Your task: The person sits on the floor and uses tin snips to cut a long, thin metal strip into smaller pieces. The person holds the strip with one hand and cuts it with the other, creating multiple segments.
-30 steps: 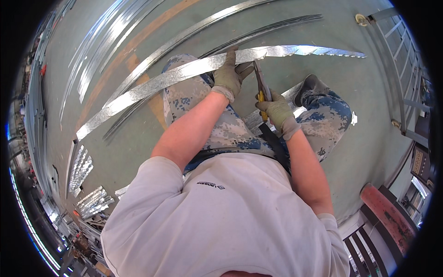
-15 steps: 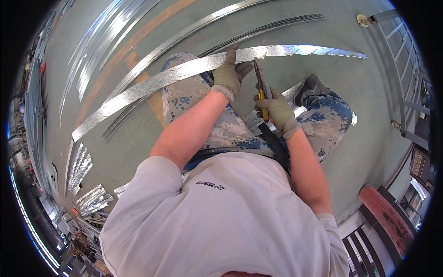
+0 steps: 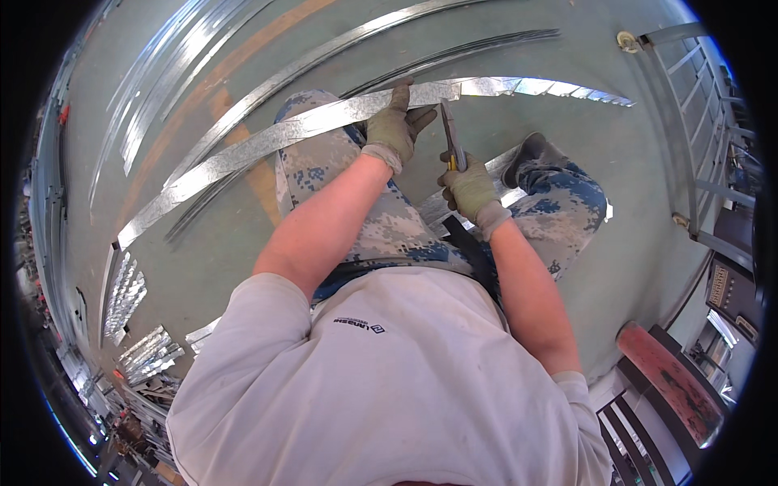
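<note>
Two heaps of short metal pieces (image 3: 151,355) are lying at the lower left of the frame. Long metal strips (image 3: 174,69) are lying across the upper left, on a green-grey floor (image 3: 616,283), and an orange line (image 3: 247,55) is running beneath some of them. A wheeled metal frame (image 3: 676,33) is standing at the upper right; a scuffed red object (image 3: 673,387) is showing at the lower right.

One metal strip (image 3: 340,112) is stretching from centre left to upper right, crossing over the left leg; its right portion is showing slanted cuts. The gloved left hand (image 3: 391,130) is gripping the strip near upper centre, one digit lying across it, others spreading just below; the underside is staying hidden. The gloved right hand (image 3: 472,188) is closing around the handles of snips (image 3: 454,136), whose tips are pointing up at the strip's lower edge. Contact there cannot be confirmed.
</note>
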Demonstrator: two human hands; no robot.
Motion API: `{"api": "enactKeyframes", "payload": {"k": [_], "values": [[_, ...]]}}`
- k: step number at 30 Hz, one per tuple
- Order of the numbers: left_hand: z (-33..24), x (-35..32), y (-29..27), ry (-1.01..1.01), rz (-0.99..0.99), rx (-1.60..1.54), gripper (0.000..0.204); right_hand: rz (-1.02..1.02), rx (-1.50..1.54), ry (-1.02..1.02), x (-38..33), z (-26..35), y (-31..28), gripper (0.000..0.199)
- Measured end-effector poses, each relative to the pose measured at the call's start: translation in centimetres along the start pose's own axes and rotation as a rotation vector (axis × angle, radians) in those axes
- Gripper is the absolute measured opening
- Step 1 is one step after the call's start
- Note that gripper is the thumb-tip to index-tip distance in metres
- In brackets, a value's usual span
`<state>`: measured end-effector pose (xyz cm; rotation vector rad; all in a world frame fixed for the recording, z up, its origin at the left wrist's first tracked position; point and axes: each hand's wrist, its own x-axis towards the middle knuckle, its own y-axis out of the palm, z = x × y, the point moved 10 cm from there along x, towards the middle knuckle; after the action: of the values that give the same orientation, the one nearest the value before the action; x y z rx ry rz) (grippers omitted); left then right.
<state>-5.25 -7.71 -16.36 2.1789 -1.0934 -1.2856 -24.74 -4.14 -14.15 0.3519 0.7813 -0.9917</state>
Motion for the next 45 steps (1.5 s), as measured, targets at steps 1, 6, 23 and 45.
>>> {"api": "enactKeyframes", "payload": {"k": [1,6,23,45], "values": [[0.0,-0.1,0.1,-0.003,0.004,0.008,0.041,-0.064,-0.151,-0.07,0.8,0.0,-0.4,0.053],[0.0,-0.5,0.6,-0.019,-0.067,0.015,0.038,-0.395,-0.753,-0.266,-0.2,2.6,-1.2,0.053],[0.4,0.0,1.4,0.019,0.008,0.076,0.054,-0.476,-0.974,-0.055,-3.2,5.8,-1.3,0.048],[0.4,0.4,-0.8,0.065,-0.125,0.051,0.041,-0.479,-1.056,-0.006,-2.2,5.1,-2.4,0.049]]}}
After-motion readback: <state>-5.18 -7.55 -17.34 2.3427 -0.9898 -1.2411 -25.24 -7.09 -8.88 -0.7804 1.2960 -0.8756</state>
